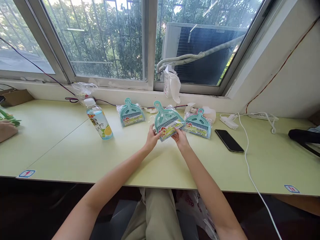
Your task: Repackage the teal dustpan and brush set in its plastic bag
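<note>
A wrapped teal dustpan and brush set (168, 121) is held up over the table between my two hands, its handle pointing up. My left hand (151, 138) grips its lower left edge, thumb on the front. At its lower right edge my right hand (181, 138) pinches the clear wrapping. A second wrapped set (131, 113) lies to the left, towards the window. Just right of the held one lies a third wrapped set (198, 125).
A bottle (100, 121) stands left on the green table (75, 156). To the right are a black phone (229, 141), a white adapter (229, 121) and a white cable (247, 160). Another person's hand (7, 130) is at the far left edge, by a green item.
</note>
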The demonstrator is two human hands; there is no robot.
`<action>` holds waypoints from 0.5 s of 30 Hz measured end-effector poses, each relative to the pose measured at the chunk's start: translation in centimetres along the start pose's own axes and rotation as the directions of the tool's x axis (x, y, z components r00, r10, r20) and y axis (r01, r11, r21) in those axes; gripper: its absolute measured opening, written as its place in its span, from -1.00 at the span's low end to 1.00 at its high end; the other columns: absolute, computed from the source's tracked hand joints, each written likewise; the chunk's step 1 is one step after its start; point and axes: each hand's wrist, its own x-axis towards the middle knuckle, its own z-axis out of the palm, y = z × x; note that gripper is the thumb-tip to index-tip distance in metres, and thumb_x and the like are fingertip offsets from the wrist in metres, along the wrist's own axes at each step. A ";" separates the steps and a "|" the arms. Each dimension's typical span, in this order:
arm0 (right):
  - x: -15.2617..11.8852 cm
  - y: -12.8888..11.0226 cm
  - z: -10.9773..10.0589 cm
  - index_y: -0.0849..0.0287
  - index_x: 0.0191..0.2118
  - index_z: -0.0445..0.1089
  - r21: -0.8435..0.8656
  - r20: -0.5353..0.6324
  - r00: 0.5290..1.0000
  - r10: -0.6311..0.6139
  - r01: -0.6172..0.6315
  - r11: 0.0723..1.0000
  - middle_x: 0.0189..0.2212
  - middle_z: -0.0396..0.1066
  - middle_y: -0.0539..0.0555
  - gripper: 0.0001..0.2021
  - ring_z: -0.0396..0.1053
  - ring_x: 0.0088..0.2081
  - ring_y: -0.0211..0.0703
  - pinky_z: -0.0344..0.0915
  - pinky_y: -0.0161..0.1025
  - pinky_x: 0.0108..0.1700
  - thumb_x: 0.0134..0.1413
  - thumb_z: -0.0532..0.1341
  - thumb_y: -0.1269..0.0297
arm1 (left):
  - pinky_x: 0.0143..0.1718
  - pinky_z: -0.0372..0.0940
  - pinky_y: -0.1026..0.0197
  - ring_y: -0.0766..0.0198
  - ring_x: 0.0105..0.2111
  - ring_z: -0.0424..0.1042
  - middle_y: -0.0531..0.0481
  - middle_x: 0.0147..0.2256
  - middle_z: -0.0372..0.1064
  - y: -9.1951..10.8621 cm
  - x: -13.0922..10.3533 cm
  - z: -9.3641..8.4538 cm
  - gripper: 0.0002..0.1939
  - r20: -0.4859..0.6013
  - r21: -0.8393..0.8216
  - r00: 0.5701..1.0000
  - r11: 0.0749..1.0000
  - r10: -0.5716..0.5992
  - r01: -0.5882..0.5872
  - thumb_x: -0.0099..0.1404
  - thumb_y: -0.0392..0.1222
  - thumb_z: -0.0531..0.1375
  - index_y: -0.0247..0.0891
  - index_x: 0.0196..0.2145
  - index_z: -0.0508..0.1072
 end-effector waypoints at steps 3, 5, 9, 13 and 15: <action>-0.1 0.2 0.1 0.13 -0.25 0.36 0.026 0.062 0.998 -0.010 0.009 1.000 -0.29 0.51 0.01 -0.70 0.49 -0.25 -0.17 0.48 -0.20 -0.20 -0.21 0.33 0.34 | -0.32 0.38 0.17 0.17 -0.28 0.48 -0.02 -0.27 0.47 0.3 0.1 -0.2 -0.25 -0.027 0.031 0.999 0.999 -0.025 0.026 -0.04 -0.05 0.37 -0.18 0.05 0.13; -0.2 0.4 0.1 0.13 -0.26 0.35 0.022 0.076 0.997 -0.025 0.023 0.999 -0.28 0.51 -0.01 -0.68 0.49 -0.23 -0.18 0.48 -0.20 -0.16 -0.26 0.34 0.41 | -0.31 0.39 0.16 0.16 -0.27 0.48 -0.03 -0.25 0.48 0.6 0.3 -0.5 -0.25 -0.022 0.030 0.998 0.998 -0.051 0.052 -0.04 -0.06 0.37 -0.18 0.06 0.14; -0.4 0.8 0.3 0.12 -0.29 0.34 0.007 0.039 0.997 -0.061 0.061 0.998 -0.31 0.50 -0.03 -0.66 0.48 -0.23 -0.20 0.47 -0.19 -0.12 -0.30 0.36 0.46 | -0.26 0.42 0.13 0.14 -0.19 0.48 -0.09 -0.15 0.47 0.7 0.6 -0.9 -0.42 0.037 0.031 0.992 0.992 -0.119 0.118 -0.02 -0.11 0.35 -0.23 -0.05 0.27; -0.2 0.9 0.2 0.13 -0.28 0.34 0.009 -0.001 0.996 -0.087 0.087 0.996 -0.34 0.49 -0.03 -0.64 0.48 -0.24 -0.20 0.48 -0.18 -0.13 -0.33 0.35 0.48 | -0.22 0.43 0.08 0.16 -0.28 0.52 -0.15 -0.14 0.48 0.2 0.6 -1.2 -0.52 0.122 0.029 0.970 0.978 -0.208 0.206 0.02 -0.11 0.33 -0.29 -0.13 0.32; 0.0 0.9 0.0 0.12 -0.29 0.33 0.021 0.000 0.994 -0.108 0.108 0.994 -0.34 0.49 -0.04 -0.63 0.48 -0.23 -0.20 0.48 -0.18 -0.13 -0.33 0.35 0.48 | -0.21 0.43 0.05 0.15 -0.34 0.54 -0.18 -0.16 0.49 0.1 0.4 -1.1 -0.50 0.252 0.046 0.934 0.967 -0.254 0.251 0.07 -0.06 0.31 -0.29 -0.07 0.32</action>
